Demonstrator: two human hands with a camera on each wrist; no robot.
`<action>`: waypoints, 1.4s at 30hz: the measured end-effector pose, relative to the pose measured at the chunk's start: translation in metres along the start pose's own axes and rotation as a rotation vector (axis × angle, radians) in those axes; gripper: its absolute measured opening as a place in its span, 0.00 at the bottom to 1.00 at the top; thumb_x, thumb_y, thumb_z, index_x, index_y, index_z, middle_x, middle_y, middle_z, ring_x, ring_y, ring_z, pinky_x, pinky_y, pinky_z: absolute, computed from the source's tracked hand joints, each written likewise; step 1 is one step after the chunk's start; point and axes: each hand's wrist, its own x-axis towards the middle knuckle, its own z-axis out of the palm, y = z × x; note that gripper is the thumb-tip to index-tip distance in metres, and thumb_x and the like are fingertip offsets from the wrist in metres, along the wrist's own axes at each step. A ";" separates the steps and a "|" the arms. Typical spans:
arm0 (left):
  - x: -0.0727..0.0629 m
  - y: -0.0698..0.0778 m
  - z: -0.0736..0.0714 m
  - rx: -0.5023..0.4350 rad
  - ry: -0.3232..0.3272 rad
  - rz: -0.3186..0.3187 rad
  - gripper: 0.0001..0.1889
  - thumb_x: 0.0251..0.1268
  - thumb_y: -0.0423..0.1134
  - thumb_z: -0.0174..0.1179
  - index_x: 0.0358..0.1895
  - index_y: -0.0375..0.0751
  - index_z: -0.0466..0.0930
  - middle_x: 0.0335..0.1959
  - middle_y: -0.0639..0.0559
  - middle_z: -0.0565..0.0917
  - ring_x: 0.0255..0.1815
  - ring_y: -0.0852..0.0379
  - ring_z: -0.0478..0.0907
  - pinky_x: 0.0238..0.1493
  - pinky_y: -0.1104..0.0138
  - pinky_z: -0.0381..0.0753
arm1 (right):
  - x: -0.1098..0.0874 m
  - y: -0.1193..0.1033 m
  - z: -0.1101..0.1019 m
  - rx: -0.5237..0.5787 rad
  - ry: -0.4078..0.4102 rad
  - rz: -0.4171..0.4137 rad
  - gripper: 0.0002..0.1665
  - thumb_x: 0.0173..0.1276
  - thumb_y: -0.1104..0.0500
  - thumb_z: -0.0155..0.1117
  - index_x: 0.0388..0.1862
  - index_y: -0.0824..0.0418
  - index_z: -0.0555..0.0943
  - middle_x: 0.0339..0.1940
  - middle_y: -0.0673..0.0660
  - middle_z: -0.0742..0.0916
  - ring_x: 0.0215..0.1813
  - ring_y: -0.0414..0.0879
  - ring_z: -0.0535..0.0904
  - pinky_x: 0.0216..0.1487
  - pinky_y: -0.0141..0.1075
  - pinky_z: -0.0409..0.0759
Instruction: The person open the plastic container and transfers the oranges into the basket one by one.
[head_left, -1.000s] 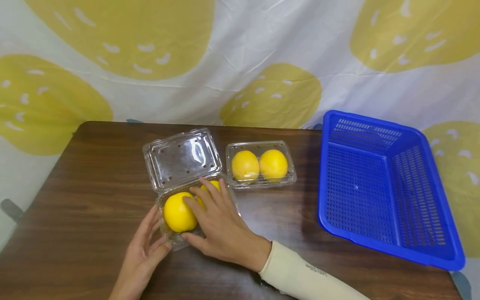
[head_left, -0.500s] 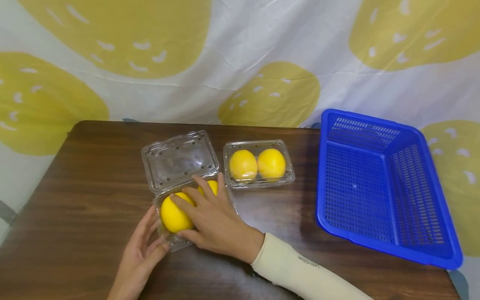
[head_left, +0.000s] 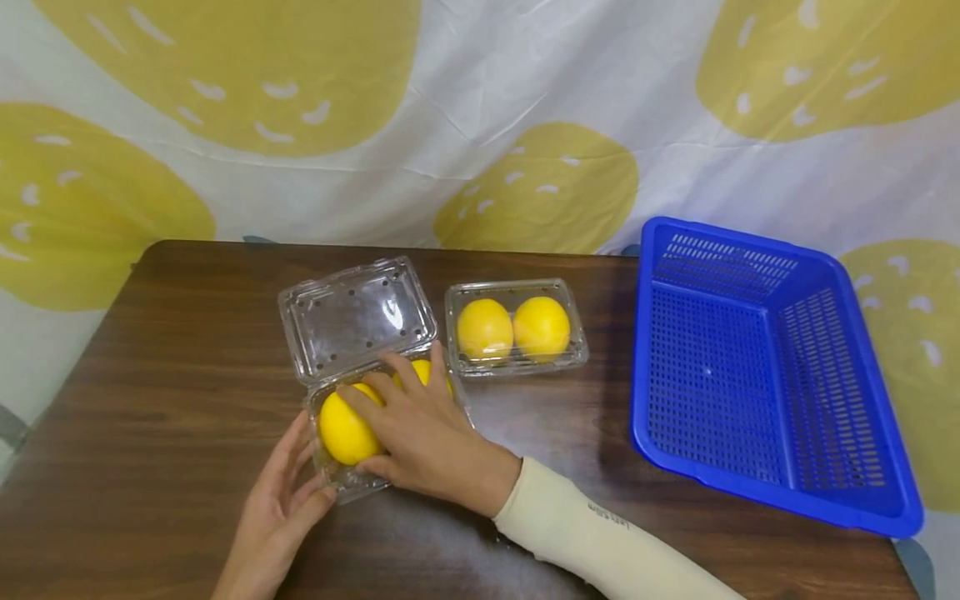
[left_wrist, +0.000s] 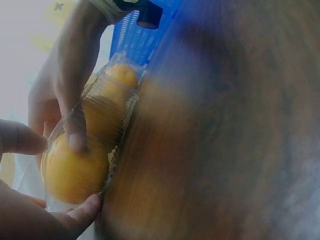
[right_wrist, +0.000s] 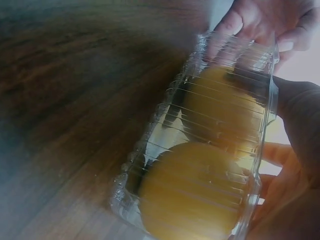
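Observation:
An open clear plastic clamshell (head_left: 360, 483) lies on the table in the head view, its lid (head_left: 360, 317) folded back. Two round orange-yellow fruits sit in its base: the left fruit (head_left: 347, 432) shows well, while fingers partly cover the right fruit (head_left: 420, 373). My left hand (head_left: 277, 508) grips the base's left end, fingers along the side and thumb at the near corner. From the right my right hand (head_left: 431, 437) reaches over the base, thumb and fingers around the left fruit, other fingers over the right one. In the left wrist view the right thumb (left_wrist: 76, 135) presses on a fruit.
A second clamshell (head_left: 517, 368), closed over two similar fruits, stands just right of the open one. Farther right is a large blue plastic basket (head_left: 645, 367) with perforated walls. A fruit-print cloth (head_left: 480, 92) hangs behind the brown table (head_left: 180, 383).
The right hand has shifted slightly left, its index finger farther over the left fruit. The left hand keeps its hold on the base. The whole head view has drifted a little.

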 end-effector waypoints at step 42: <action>-0.001 0.005 0.002 0.020 -0.007 -0.014 0.49 0.68 0.16 0.58 0.91 0.40 0.51 0.85 0.23 0.59 0.68 0.72 0.79 0.65 0.74 0.82 | -0.018 0.021 -0.038 0.098 0.230 -0.035 0.52 0.58 0.36 0.86 0.76 0.54 0.78 0.69 0.57 0.84 0.76 0.57 0.70 0.83 0.78 0.54</action>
